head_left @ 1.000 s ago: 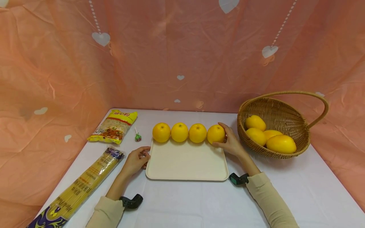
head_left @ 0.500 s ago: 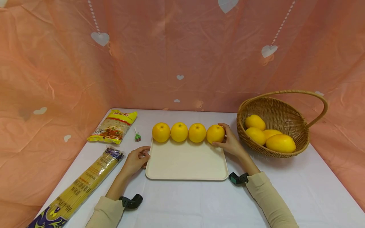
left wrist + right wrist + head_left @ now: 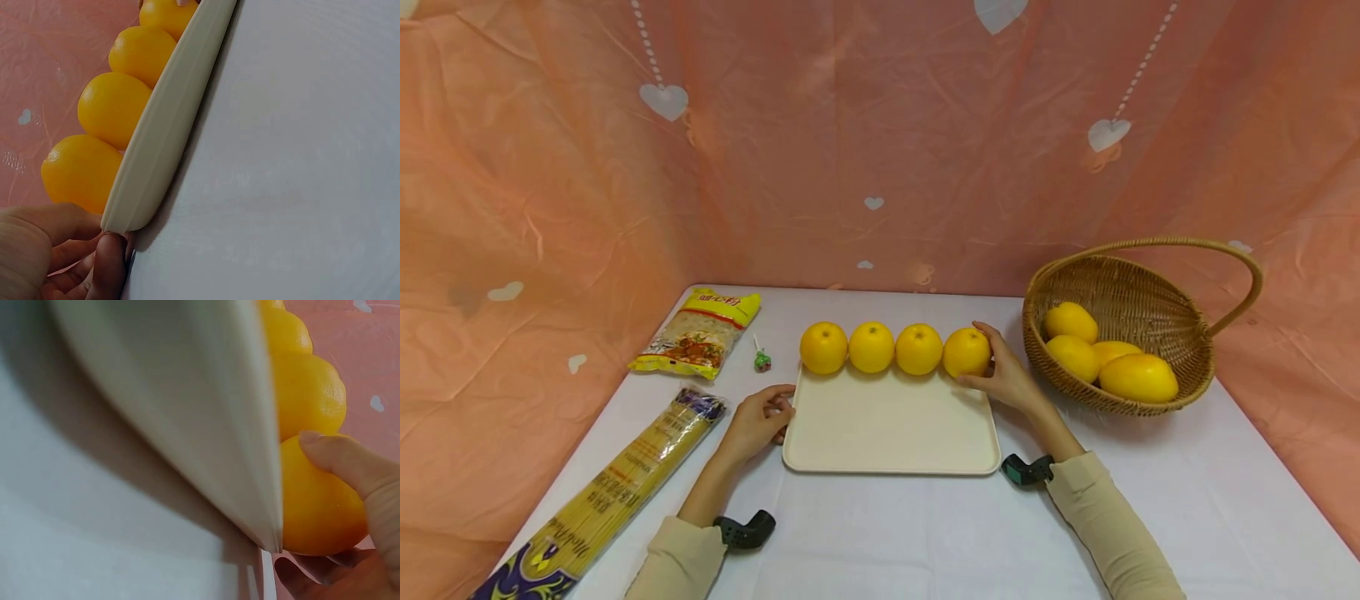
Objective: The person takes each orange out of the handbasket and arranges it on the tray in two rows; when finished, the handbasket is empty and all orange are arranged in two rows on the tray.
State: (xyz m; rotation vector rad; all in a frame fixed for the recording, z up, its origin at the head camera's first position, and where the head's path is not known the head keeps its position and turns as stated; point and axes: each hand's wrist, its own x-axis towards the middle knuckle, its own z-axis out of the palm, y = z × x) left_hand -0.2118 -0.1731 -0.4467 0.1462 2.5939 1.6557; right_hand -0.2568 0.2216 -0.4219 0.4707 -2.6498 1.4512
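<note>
Several round orange-yellow fruits form a touching row along the far edge of a cream rectangular tray (image 3: 891, 429). The right hand (image 3: 1011, 375) holds the rightmost fruit (image 3: 967, 352), its thumb on the near side and fingers round the right side; the right wrist view shows the thumb on this fruit (image 3: 319, 506). At the tray's left edge, the left hand (image 3: 756, 423) has its thumb and forefinger at the rim; in the left wrist view these fingers pinch the tray's corner (image 3: 128, 215), close beside the leftmost fruit (image 3: 84, 172).
A wicker basket (image 3: 1138, 283) with several yellow fruits stands at the right, close to the right hand. On the left lie a yellow food bag (image 3: 696, 333), a small green lollipop (image 3: 762, 361) and a long pack of noodles (image 3: 617, 492). A pink curtain hangs behind the table.
</note>
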